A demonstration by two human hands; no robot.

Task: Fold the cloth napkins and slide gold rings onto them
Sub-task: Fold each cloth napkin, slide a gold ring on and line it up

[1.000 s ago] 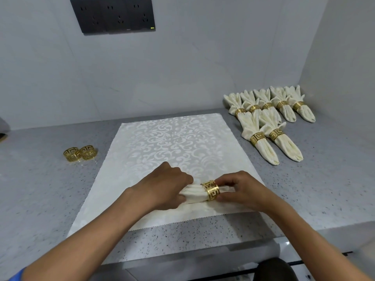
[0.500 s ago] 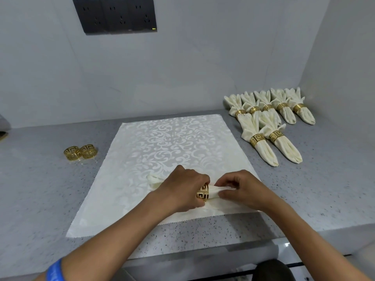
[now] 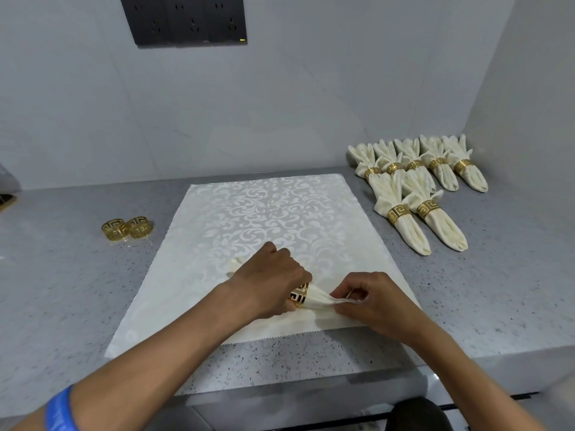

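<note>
Your left hand (image 3: 270, 279) curls around the gold ring (image 3: 299, 295), now further along the napkin (image 3: 320, 300) than a second ago; your right hand (image 3: 371, 301) pinches the napkin's tip. They lie on the patterned cloth (image 3: 273, 213) near the counter's (image 3: 62, 290) front edge. Two spare rings (image 3: 127, 228) sit left, finished napkins (image 3: 417, 188) in the back right corner.

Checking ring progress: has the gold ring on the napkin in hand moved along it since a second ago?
Yes. The gold ring has slid left along the napkin, away from the right hand and under the left hand, judged against the placemat.
</note>
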